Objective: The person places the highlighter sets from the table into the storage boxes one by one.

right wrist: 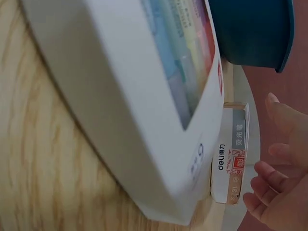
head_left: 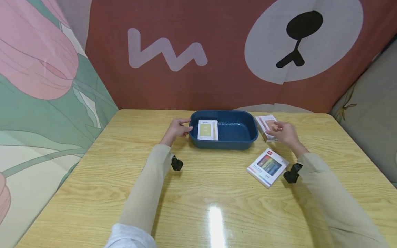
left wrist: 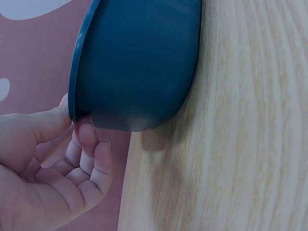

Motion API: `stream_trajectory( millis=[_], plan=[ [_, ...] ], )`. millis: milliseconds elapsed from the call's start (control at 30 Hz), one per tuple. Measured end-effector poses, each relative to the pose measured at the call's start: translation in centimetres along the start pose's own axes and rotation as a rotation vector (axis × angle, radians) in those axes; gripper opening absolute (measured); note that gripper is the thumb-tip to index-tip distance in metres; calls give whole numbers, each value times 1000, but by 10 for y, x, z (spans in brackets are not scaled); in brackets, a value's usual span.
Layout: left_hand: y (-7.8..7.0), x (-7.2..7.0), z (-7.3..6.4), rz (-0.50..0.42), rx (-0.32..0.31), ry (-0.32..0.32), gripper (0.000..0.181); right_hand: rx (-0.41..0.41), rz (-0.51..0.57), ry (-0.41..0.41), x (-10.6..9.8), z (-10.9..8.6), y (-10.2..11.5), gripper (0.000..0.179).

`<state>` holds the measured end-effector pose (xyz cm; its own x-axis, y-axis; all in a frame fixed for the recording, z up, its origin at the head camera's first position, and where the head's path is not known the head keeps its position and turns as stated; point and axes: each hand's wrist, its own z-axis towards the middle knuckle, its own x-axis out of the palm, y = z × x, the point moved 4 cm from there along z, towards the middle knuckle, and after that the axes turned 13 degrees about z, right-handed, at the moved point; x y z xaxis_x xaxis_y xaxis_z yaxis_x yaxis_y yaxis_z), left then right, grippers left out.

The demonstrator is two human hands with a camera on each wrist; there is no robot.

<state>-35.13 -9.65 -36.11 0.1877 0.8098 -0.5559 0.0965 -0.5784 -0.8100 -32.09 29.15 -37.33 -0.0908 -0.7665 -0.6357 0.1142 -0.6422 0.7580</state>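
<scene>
My left hand (head_left: 177, 129) pinches the left rim of a dark blue plastic basin (head_left: 237, 132). In the left wrist view, the thumb of that hand (left wrist: 57, 168) meets the rim and the other fingers curl beneath it. A white box with a yellow-green panel (head_left: 207, 130) leans inside the basin's left end. Over a white and pink highlighter box (head_left: 265, 120), right of the basin, hovers my right hand (head_left: 286, 134). Its fingers (right wrist: 262, 195) are loosely bent, and the right wrist view shows a gap between them and the box (right wrist: 226, 161).
Nearer me lies a white windowed pack of coloured highlighters (head_left: 268, 167), close under the right wrist. The wooden table (head_left: 186, 193) meets a patterned backdrop (head_left: 217, 86) behind the basin. Small black cameras (head_left: 177, 163) hang at both wrists.
</scene>
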Motion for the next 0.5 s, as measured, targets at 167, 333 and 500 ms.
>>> stream_trajectory(
  millis=[167,333,500],
  plan=[
    [0,0,0,-13,-1,2,44,-17,-95,-9,-1,0,-1,64],
    [0,0,-1,-22,-4,6,44,51,-129,20,-1,-1,-3,68],
    [0,0,-1,-15,-12,0,43,146,-135,45,1,0,-6,72]
  ],
)
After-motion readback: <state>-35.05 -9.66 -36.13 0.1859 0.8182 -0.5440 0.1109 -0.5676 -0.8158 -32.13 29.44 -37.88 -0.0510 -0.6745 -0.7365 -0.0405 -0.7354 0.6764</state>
